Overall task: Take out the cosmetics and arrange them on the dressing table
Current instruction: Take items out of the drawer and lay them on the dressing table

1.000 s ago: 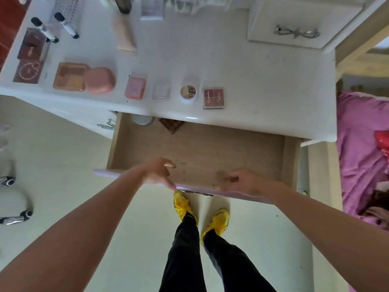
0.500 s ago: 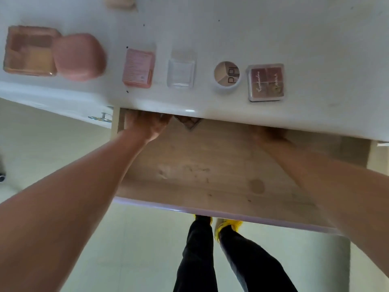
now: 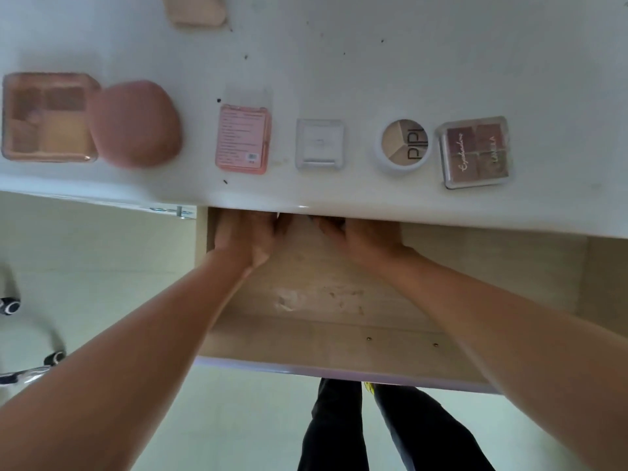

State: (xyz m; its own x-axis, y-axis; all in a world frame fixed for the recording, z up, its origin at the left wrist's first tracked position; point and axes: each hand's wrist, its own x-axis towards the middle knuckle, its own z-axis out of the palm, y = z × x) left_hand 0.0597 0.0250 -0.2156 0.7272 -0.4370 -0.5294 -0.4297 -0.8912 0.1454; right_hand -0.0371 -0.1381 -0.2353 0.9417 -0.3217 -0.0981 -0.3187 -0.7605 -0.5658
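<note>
A wooden drawer (image 3: pixel 339 338) stands pulled out below the white dressing table (image 3: pixel 373 62). My left hand (image 3: pixel 243 236) and my right hand (image 3: pixel 360 237) both reach deep into its back, side by side. Their fingers are hidden under the table's front edge, so any hold is out of sight. Along that edge lie a pink palette (image 3: pixel 47 117), a round pink case (image 3: pixel 134 124), a pink square compact (image 3: pixel 244 138), a clear square case (image 3: pixel 319 144), a round white pot (image 3: pixel 403 144) and a brown eyeshadow quad (image 3: pixel 475 151).
A beige tube end (image 3: pixel 195 10) lies at the table's far side. A metal handle (image 3: pixel 173 210) shows on the neighbouring drawer at the left. Chair legs with castors (image 3: pixel 30 368) stand on the pale floor at the left. My legs (image 3: pixel 343 430) are below the drawer.
Both hands left the drawer's front edge and went to its back, under the tabletop. My right hand has since shifted left, close to my left hand. The view has moved closer.
</note>
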